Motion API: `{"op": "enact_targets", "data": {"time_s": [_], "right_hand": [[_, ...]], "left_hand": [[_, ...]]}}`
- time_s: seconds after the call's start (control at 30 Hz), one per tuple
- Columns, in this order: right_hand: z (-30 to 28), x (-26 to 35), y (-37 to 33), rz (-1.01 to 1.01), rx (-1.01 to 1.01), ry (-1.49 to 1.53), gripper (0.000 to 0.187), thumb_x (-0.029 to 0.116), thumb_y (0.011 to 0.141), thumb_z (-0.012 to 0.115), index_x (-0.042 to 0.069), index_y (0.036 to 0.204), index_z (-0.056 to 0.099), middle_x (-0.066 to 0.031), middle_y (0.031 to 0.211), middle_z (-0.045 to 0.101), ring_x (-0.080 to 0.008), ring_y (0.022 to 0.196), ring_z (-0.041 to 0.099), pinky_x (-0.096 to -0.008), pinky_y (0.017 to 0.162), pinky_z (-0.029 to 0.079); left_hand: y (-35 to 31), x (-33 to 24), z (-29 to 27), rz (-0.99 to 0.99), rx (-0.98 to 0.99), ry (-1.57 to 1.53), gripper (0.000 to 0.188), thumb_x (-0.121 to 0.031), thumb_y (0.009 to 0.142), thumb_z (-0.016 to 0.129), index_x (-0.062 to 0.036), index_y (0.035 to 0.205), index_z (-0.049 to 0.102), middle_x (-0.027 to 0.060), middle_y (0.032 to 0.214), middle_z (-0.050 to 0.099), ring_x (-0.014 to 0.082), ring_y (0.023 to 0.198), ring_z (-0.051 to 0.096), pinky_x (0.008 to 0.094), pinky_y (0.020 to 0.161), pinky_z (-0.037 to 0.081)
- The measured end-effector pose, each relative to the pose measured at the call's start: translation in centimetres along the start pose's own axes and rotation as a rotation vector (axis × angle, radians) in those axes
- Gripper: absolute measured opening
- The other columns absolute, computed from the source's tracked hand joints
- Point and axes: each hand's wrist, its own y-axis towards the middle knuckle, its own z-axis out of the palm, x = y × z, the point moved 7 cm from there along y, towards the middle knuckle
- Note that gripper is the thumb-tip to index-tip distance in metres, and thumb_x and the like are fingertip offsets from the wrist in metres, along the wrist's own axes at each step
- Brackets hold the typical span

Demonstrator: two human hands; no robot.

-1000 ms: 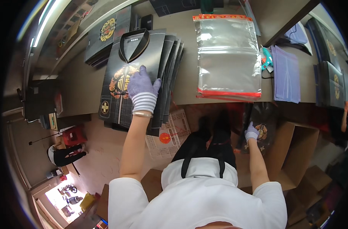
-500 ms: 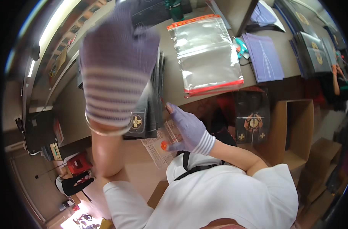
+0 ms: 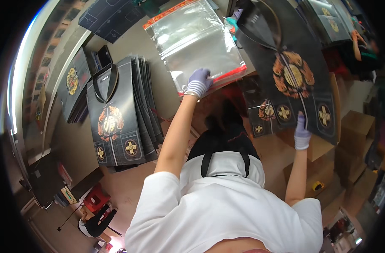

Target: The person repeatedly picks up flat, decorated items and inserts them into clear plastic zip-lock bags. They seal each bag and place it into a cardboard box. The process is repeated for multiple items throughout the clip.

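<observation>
Purple gloves with white-striped cuffs cover both my hands. My left hand (image 3: 199, 83) is at the near edge of a stack of clear plastic bags (image 3: 192, 46) with red and orange strips, its fingers curled on the top bag. In my right hand (image 3: 302, 134) is a large, flat black shirt-shaped sheet (image 3: 296, 25) with a dark collar and an orange and gold emblem. My thumb lies on its front near the lower edge, and the other fingers are hidden behind it. A fanned stack of similar black shirt-shaped sheets (image 3: 110, 145) lies on the table to the left.
Another dark pile with a gold emblem (image 3: 72, 78) lies farther left. A smaller black printed piece (image 3: 264, 113) sits beside cardboard boxes (image 3: 355, 126) at right. A dark printed panel (image 3: 112, 19) is at the back. Other people are at far left and far right.
My left hand has come down from high over the left stack to the plastic bags. My right hand has moved right and now holds a black shirt-shaped sheet. The view has shifted.
</observation>
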Motion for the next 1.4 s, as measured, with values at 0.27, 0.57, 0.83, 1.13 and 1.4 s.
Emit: {"op": "enact_targets", "data": {"time_s": [0.27,0.57,0.83,1.13,1.4], "right_hand": [[-4.2,-3.4,-6.7,0.170,0.091,-0.032,0.028,0.016,0.083,0.062,-0.004,0.103,0.058,-0.0138,0.105,0.061,-0.0255,0.091,0.057,-0.0358,0.083,0.043],[-0.1,1.5,-8.4,0.112,0.311,-0.052,0.025,0.019,0.086,0.058,0.000,0.102,0.059,-0.0133,0.093,0.062,-0.0262,0.082,0.058,-0.0364,0.075,0.043],[4.1,3.3,-9.4,-0.133,0.304,-0.171,0.019,0.019,0.086,0.058,0.004,0.098,0.061,-0.0155,0.077,0.060,-0.0289,0.064,0.056,-0.0366,0.058,0.044],[-5.1,-3.0,-5.8,0.682,0.428,0.777,0.045,0.010,0.072,0.064,-0.001,0.114,0.053,-0.0073,0.108,0.058,-0.0179,0.098,0.054,-0.0307,0.088,0.042],[5.0,0.6,-6.2,0.809,0.624,0.801,0.047,0.011,0.071,0.066,0.002,0.115,0.053,-0.0065,0.109,0.057,-0.0176,0.097,0.054,-0.0289,0.085,0.044]], "left_hand": [[1.0,8.5,5.1,-0.307,0.054,-0.545,0.014,-0.008,0.077,0.061,0.0016,0.085,0.066,0.0075,0.068,0.064,0.0116,0.059,0.056,0.0259,0.059,0.046],[1.8,8.9,4.0,-0.538,0.145,-0.660,0.016,-0.014,0.075,0.067,0.0011,0.079,0.067,0.0038,0.065,0.064,0.0096,0.054,0.054,0.0242,0.054,0.045],[1.2,4.8,-10.9,-0.223,-0.712,-0.437,0.012,-0.014,0.076,0.066,-0.0048,0.083,0.065,0.0063,0.073,0.064,0.0102,0.063,0.057,0.0250,0.062,0.046],[-0.2,2.4,-9.6,-0.129,-0.578,-0.091,0.018,-0.022,0.069,0.069,-0.0067,0.073,0.061,0.0100,0.077,0.060,0.0279,0.077,0.057,0.0359,0.072,0.045],[-2.2,0.7,-7.5,-0.054,-0.407,-0.005,0.011,-0.018,0.068,0.065,-0.0117,0.076,0.059,0.0084,0.085,0.056,0.0285,0.086,0.052,0.0398,0.076,0.042]]}}
